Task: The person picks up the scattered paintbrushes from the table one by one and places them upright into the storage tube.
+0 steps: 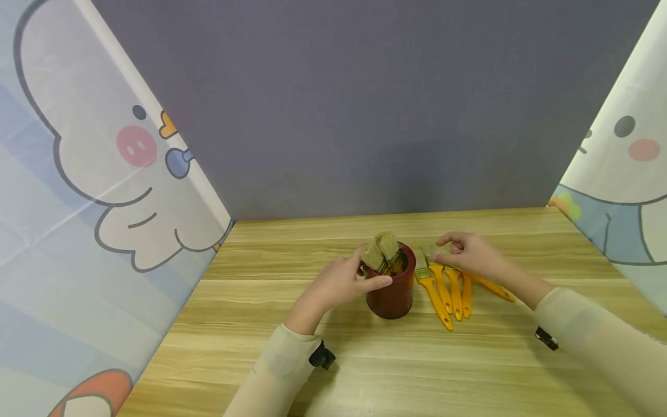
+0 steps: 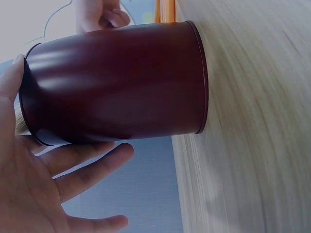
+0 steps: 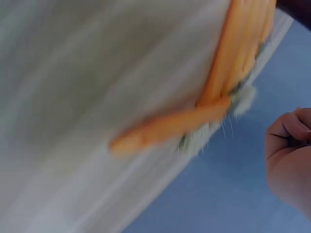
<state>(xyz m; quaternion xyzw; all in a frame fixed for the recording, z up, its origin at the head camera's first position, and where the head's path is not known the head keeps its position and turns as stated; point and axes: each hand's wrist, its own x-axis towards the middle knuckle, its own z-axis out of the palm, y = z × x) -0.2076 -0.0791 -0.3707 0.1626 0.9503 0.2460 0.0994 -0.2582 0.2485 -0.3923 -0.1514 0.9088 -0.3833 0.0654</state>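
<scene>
A dark red cylindrical pot [image 1: 391,298] stands upright on the wooden table. At least two paintbrushes [image 1: 387,244] stick out of its mouth, pale bristles up. My left hand [image 1: 341,282] holds the pot near its rim, thumb on the near side; in the left wrist view other fingers [image 2: 80,179] spread beside the wall. To the right lie several paintbrushes [image 1: 438,302] with orange handles, fanned out, one slanting across to the right. Over their bristle ends hovers my right hand [image 1: 474,253], fingers bent, thumb apart from the index finger. Nothing shows in its grasp.
The wood-grain table [image 1: 250,324] extends around the pot and brushes. A grey panel [image 1: 333,116] rises at the table's back edge. Cartoon-printed sheets stand on the left [image 1: 94,191] and right [image 1: 630,174].
</scene>
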